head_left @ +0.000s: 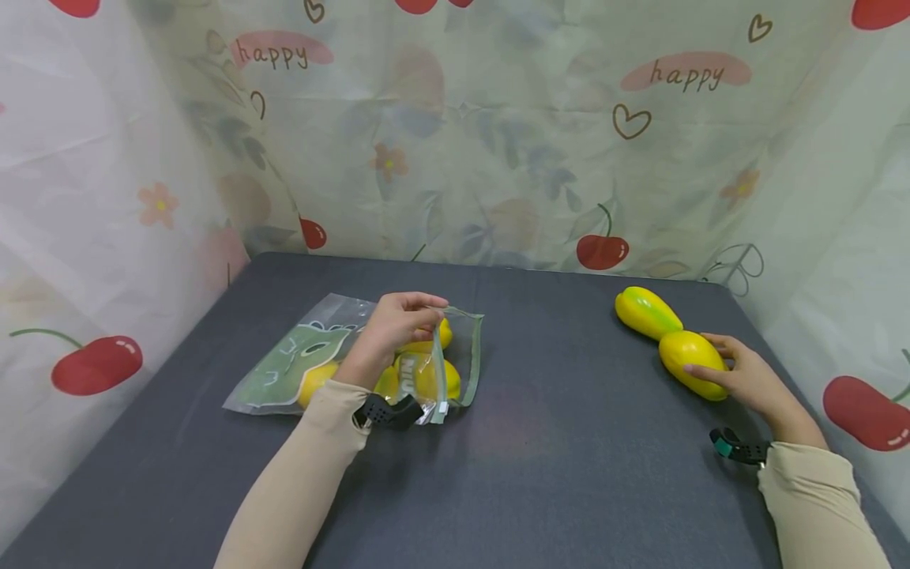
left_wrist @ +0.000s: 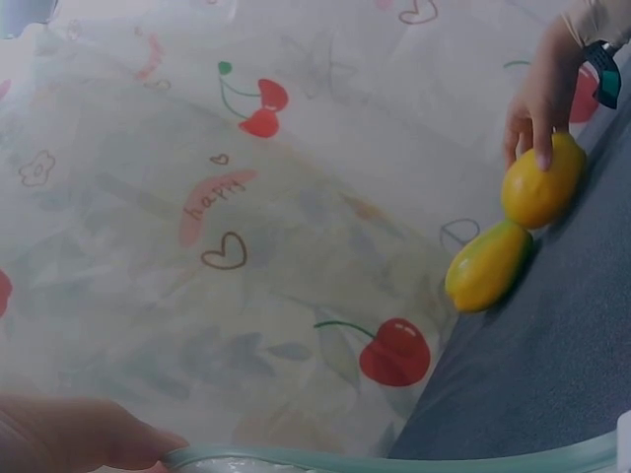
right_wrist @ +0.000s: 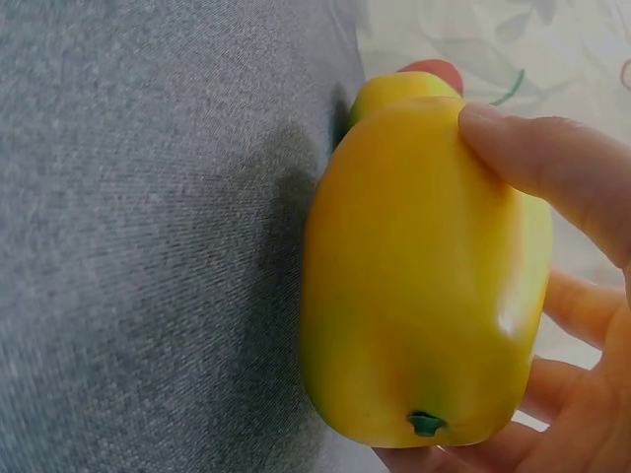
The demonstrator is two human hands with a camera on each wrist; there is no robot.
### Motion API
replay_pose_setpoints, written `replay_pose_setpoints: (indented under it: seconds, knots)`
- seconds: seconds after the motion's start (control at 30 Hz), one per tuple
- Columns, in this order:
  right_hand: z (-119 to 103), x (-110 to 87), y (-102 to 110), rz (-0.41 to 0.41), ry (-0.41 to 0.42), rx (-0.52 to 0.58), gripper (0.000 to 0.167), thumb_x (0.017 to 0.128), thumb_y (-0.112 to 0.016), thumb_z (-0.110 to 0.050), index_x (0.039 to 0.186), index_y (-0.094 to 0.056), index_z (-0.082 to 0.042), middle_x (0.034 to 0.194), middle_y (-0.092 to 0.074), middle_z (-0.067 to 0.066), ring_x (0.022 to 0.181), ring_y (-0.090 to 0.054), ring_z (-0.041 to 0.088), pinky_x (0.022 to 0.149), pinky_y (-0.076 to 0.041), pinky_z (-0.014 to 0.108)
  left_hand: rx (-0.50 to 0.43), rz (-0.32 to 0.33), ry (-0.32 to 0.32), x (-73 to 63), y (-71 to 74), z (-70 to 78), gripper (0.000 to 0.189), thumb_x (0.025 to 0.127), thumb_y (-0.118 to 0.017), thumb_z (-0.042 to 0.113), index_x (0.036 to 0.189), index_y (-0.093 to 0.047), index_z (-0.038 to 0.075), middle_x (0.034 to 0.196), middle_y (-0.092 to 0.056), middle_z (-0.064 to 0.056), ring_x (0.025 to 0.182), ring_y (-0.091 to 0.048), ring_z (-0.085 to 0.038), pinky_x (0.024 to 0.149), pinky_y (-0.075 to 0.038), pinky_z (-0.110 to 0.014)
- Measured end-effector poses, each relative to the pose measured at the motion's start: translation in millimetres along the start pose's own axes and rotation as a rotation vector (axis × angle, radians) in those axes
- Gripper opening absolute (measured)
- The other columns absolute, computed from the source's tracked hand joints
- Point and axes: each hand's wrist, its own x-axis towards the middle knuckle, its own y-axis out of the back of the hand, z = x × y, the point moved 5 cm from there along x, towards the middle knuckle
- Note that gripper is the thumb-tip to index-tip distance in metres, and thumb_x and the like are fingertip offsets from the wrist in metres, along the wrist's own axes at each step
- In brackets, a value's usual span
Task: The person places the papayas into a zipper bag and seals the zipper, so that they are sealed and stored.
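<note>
The table (head_left: 540, 490) has a dark slate-grey top, boxed in on three sides by pale sheeting (head_left: 476, 197) printed with glossy red cherries (head_left: 602, 252), little orange flowers (head_left: 157, 204), brown outline hearts (head_left: 629, 136) and "happy" on pink blobs (head_left: 323, 52). Light's pretty soft, and the left side (head_left: 71, 261) looks whiter than the creamy back.

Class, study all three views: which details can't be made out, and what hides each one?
- Exact number of yellow fruits in the bag: head view; the left hand covers part of them.
- Most of the bag: left wrist view; cut off by the bottom edge.
- Far fruit, its full shape: right wrist view; the gripped fruit blocks it.
- Whole right hand: right wrist view; cut off by the right edge.
</note>
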Motion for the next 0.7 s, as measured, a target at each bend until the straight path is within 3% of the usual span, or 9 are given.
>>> replay_pose_setpoints:
  seconds: [0.23,0.43,0.7]
  knots:
    - [-4,0.7,2,0.049,-0.02,-0.02,0.092,0.091,-0.056,-0.055,0.149,-0.021,0.006,0.138,-0.031,0.042,0.118,-0.037,0.055,0.089,-0.039,0.068,-0.017,-0.001,0.009,1.5,0.5,-1.5,0.033,0.087,-0.063,0.007,0.118,-0.066,-0.001,0.119,-0.062,-0.024,0.079,-0.059,-0.017,0.08,-0.056,-0.032]
    - [-13,-0.6,3,0.109,-0.038,-0.003,0.094,0.09,-0.057,-0.057,0.15,-0.02,0.004,0.14,-0.031,0.041,0.12,-0.035,0.055,0.089,-0.039,0.068,-0.016,-0.002,0.009,0.6,-0.1,-0.9,0.033,0.087,-0.063,0.007,0.119,-0.066,-0.001,0.119,-0.062,-0.025,0.078,-0.059,-0.017,0.075,-0.055,-0.028]
    - [-31,-1.5,2,0.179,-0.011,0.016,0.091,0.09,-0.058,-0.056,0.15,-0.023,0.003,0.139,-0.035,0.039,0.119,-0.037,0.054,0.085,-0.043,0.064,-0.02,0.001,0.009,0.0,-0.2,-0.8,0.033,0.087,-0.064,0.008,0.119,-0.065,-0.001,0.117,-0.062,-0.024,0.078,-0.059,-0.017,0.075,-0.055,-0.029]
